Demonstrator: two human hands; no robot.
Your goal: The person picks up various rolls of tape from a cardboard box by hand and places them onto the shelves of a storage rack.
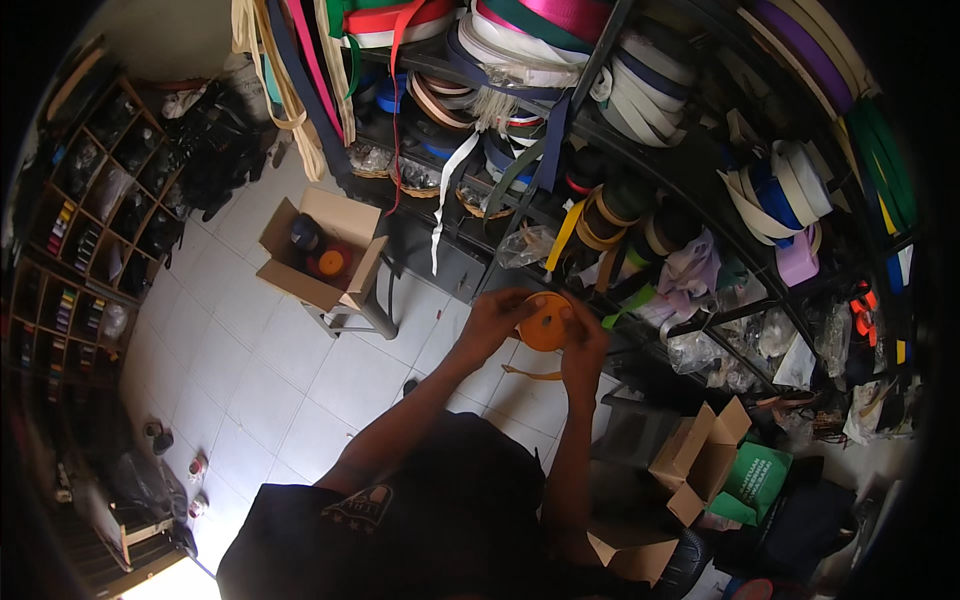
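Now a person in a black shirt (420,520) holds up an orange roll (541,325) with both bare hands. The left hand (492,322) grips its left side, with fingers by the upper edge. The right hand (587,340) grips the other side, and its thumb presses on the flat face. The roll is up in front of the shelves, between the two hands, with its round face showing and a small dark spot in the middle. A thin orange-yellow strip (532,374) hangs under it; it may be the loose end of the roll, but the spot where they would join is hard to see.

To the left, an open brown box (298,287) sits on a gray stool (380,312). Another orange roll (331,263) lies inside it, next to something dark. Black shelves across from the person are full of rolled bands in many colors. A red ribbon (395,150) and a white strip (452,185) dangle from them. Down on the right, a green bag (752,483) is beside an open carton (690,450). White tiles (260,370) cover the floor.
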